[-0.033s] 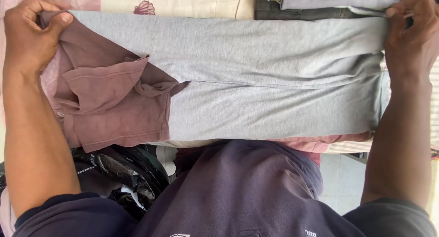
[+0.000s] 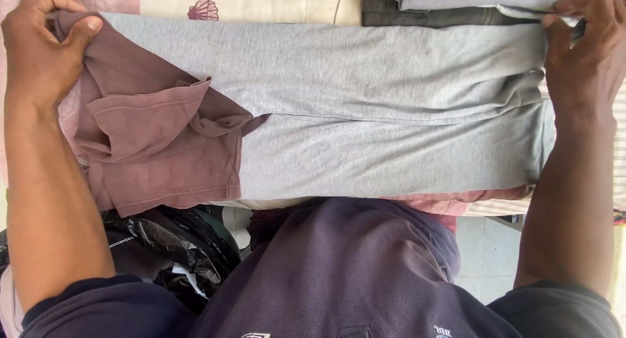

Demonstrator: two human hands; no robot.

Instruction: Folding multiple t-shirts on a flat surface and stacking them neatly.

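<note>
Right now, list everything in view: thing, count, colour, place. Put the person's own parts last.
grey trousers: one, light grey, stretched flat across the middle, held at both ends
maroon shirt: one, dusty maroon, crumpled over the left end of the trousers
bedsheet: one, cream with a shell print, under the trousers at the top
folded clothes: a small stack, dark olive and grey, top right
pink cloth: one, pink-red, peeking out below the trousers' lower edge
black plastic bag: one, glossy black, lower left
dark sweatshirt: one, dark purple-navy, worn by the person, bottom centre
left hand: pinching the left end of the cloth
right hand: gripping the trousers' right end
</note>
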